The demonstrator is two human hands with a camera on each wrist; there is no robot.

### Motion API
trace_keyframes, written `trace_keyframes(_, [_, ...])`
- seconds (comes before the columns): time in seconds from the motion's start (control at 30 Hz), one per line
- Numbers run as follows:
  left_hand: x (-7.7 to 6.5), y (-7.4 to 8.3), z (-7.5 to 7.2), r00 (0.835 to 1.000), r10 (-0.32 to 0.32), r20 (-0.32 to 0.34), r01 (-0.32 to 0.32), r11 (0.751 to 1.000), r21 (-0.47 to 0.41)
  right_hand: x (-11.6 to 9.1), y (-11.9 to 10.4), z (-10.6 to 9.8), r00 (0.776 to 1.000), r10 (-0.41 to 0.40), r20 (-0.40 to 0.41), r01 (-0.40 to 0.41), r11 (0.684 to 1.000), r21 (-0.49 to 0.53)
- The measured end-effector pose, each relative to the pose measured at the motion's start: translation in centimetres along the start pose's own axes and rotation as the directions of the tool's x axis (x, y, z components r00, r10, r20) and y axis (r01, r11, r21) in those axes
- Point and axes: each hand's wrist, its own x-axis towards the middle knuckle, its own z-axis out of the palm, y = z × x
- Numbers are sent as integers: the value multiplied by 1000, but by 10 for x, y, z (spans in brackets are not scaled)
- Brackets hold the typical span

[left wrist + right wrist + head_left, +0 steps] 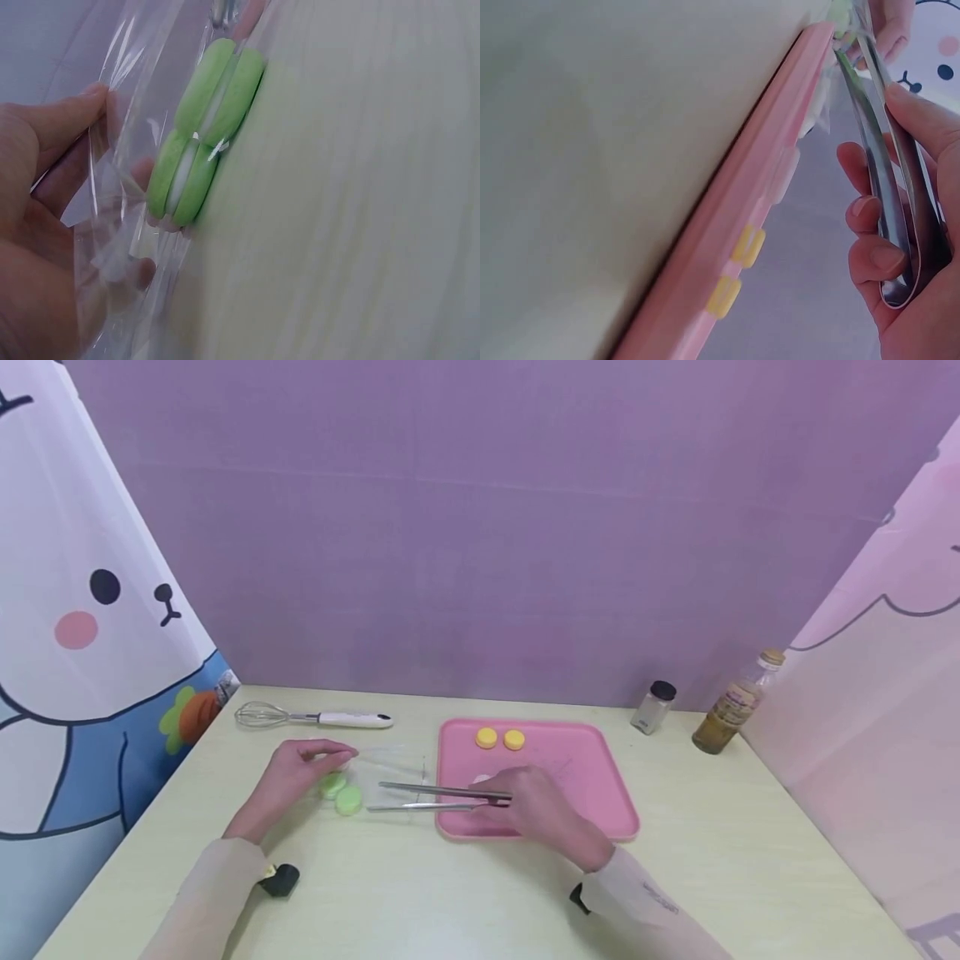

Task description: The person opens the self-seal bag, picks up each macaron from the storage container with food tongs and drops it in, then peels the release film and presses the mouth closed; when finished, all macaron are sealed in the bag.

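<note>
Round green macarons (199, 94) sit in glossy plastic (386, 767) the left hand (300, 766) pinches, the right hand (540, 802) gripping smooth metal tongs (435, 790)

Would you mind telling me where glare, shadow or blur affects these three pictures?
Left wrist: dim overall, with bright glare streaks on the clear bag; head: soft shadows near the arms on the table, and the bag barely shows against it; right wrist: highlights along the tongs, while the yellow macarons look soft-edged.
</note>
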Motion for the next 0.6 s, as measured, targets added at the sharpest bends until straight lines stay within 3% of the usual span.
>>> trace_keyframes(0.23, [0,-1,-1,1000,6,-3,-6,1000,-3,-25,12,-14,994,58,-90,-59,998,-1])
trace_keyframes(0.47, [0,-1,0,1000,-7,-6,7,1000,10,-49,23,-32,984,32,-175,-41,998,-46])
trace_keyframes(0.6, [0,0,1,1000,-13,0,13,1000,4,-65,31,-41,979,56,-198,-66,997,-43])
